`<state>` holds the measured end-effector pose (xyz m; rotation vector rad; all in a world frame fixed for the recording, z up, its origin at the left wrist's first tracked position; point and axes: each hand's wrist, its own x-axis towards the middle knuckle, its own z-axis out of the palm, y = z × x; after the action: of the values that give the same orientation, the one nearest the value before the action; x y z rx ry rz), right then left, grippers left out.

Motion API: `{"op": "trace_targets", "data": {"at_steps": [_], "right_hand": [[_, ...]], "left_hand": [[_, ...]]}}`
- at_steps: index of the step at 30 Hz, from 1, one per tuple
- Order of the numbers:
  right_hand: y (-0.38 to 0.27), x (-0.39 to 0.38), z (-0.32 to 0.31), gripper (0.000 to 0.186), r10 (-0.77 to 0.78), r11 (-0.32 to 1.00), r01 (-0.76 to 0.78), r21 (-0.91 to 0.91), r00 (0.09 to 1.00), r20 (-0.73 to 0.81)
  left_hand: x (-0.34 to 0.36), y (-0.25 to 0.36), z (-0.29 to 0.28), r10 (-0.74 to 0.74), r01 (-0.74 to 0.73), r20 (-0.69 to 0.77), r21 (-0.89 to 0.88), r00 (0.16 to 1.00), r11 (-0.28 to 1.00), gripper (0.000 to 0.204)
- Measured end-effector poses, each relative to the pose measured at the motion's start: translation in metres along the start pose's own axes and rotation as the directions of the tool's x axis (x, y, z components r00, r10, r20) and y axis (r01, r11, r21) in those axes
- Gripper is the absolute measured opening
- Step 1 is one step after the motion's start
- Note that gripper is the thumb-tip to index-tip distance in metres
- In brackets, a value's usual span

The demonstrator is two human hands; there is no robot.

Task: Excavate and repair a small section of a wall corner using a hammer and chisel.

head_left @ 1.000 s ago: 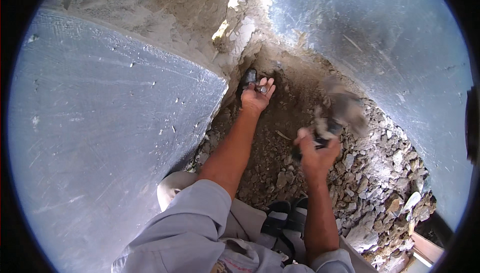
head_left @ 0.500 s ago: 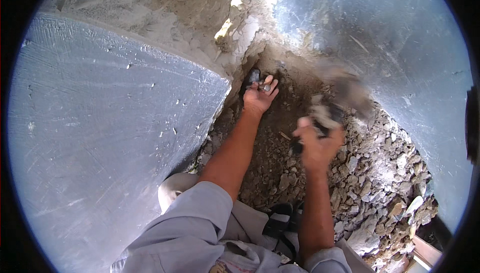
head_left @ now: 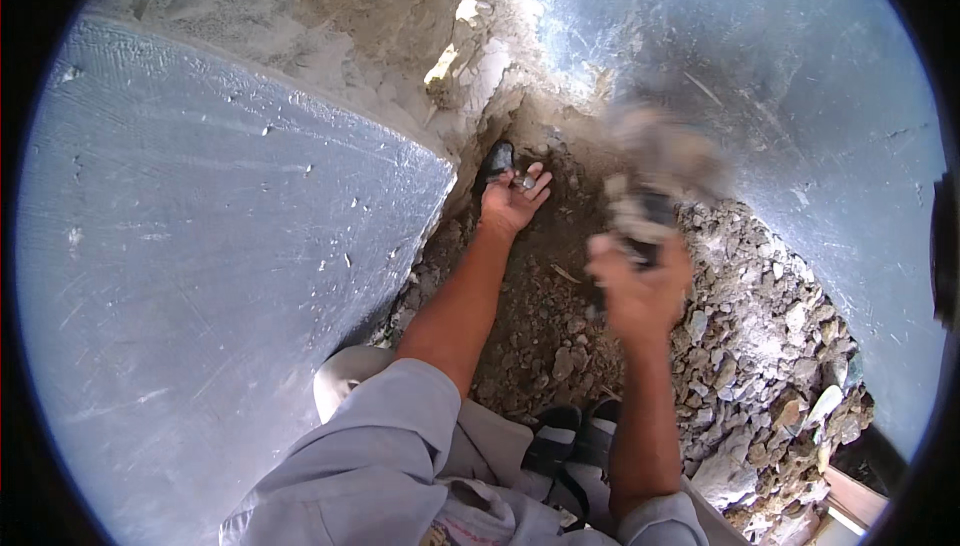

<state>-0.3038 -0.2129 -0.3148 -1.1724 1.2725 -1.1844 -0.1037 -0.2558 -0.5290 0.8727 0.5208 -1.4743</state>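
As left fingers (head_left: pixel 542 184) curl, rod (head_left: pixel 527 182) lies inside

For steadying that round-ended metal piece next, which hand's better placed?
Left, I'd say: the left hand holds the metal piece, while the right hand is away from it, gripping a blurred tool.

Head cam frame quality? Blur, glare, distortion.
Head view: motion blur on the right hand, heavier on the tool it holds; left hand fairly sharp. Head view: bright, washed-out patch on the rubble. Head view: fisheye, dark rounded border cutting the corners.
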Motion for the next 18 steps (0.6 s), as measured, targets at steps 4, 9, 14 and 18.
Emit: {"op": "trace_targets", "data": {"at_steps": [4,9,14,18], "right_hand": [[-0.029,0.022,-0.011,0.014,-0.344,0.9,0.405,0.16,0.886,-0.31],[0.116,-0.021,0.062,0.027,0.405,0.904,-0.359,-0.232,0.892,0.2],[0.033,-0.014,0.017,0.023,0.272,0.962,-0.269,-0.044,0.958,0.092],[-0.037,0.003,-0.018,0.022,-0.171,0.974,0.196,0.113,0.965,-0.197]], "left_hand": [[0.001,-0.007,0.005,-0.038,0.038,0.025,0.004,0.999,0.999,0.014],[0.038,0.016,-0.042,-0.007,0.002,0.172,0.027,0.985,1.0,0.006],[0.012,-0.008,-0.018,-0.041,0.042,-0.062,0.01,0.997,0.999,0.01],[0.001,0.004,-0.008,-0.007,0.004,0.025,0.128,1.0,0.992,0.019]]}}
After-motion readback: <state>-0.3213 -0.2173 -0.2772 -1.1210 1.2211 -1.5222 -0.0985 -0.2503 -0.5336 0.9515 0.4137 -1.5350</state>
